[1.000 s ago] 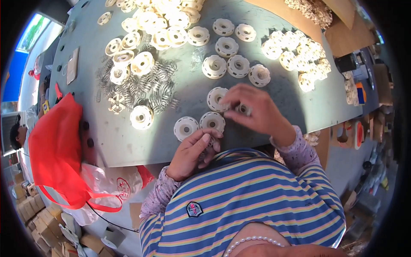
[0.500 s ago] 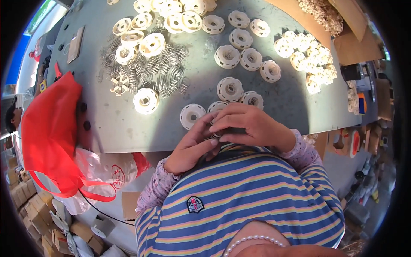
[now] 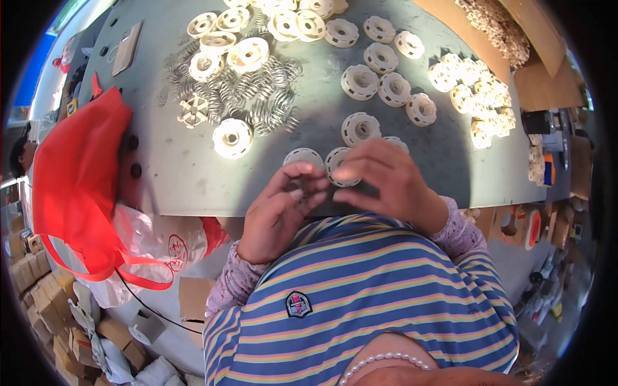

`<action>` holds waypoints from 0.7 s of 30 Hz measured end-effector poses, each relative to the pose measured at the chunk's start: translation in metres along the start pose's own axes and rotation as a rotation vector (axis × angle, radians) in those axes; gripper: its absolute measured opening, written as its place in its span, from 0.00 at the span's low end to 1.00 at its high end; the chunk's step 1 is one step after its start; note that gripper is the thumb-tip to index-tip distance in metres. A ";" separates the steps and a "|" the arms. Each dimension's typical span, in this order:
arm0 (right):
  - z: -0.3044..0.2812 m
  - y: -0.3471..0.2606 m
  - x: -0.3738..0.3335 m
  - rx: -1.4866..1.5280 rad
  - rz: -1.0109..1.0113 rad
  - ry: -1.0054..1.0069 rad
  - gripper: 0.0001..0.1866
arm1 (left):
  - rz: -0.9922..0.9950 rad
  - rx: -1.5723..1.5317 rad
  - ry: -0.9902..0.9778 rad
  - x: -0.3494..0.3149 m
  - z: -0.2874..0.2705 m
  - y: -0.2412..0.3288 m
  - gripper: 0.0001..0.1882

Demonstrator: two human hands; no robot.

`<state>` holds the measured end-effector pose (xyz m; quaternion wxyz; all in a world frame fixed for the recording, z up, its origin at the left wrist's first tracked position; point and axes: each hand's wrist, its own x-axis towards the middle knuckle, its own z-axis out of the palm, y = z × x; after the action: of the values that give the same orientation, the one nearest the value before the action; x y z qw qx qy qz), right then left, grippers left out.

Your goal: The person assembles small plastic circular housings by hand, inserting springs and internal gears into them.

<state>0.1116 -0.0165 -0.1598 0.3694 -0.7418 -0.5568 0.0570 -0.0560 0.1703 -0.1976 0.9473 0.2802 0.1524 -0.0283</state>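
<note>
My left hand (image 3: pixel 277 209) is near the table's front edge with its fingers curled and thumb drawn in. Whatever it holds, if anything, is too small and shadowed to make out. Just beyond it lies a white slotted ring (image 3: pixel 304 156), partly covered by the fingers. Over to the right, my right hand (image 3: pixel 396 183) is slightly blurred, its fingers apart and no object between them. A white round housing (image 3: pixel 337 168) sits between the hands, close to the right fingertips. Behind the right hand are another housing with a coil spring inside (image 3: pixel 360 130) and one mostly hidden (image 3: pixel 398 143).
Loose coil springs (image 3: pixel 257 96) are heaped left of centre, with cream rings (image 3: pixel 248 55) around them. Several spring-fitted housings (image 3: pixel 394 89) stand farther back. Small cream parts (image 3: pixel 479 96) lie at right by a cardboard box (image 3: pixel 547 87). A red bag (image 3: pixel 80 186) hangs at the left edge.
My hands have drawn apart; the right fingers have spread and lifted off the left. The view has shifted, so the table's contents appear farther right and slightly higher.
</note>
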 end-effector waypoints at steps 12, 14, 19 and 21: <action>0.021 -0.003 0.011 0.360 0.045 0.061 0.18 | 0.102 0.049 0.135 0.006 -0.001 0.004 0.17; 0.021 -0.001 0.013 0.414 0.107 0.037 0.18 | 0.093 0.199 0.216 0.001 -0.010 0.011 0.16; 0.025 0.009 0.012 0.532 0.233 -0.044 0.14 | 0.231 0.164 0.364 -0.006 -0.018 0.024 0.15; 0.026 0.010 0.016 0.510 0.203 -0.061 0.14 | 0.406 0.527 0.433 -0.012 -0.037 0.033 0.15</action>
<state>0.1123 0.0088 -0.1790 0.5198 -0.6747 -0.4582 0.2542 -0.0729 0.2179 -0.2059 0.7753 0.5376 0.2774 0.1813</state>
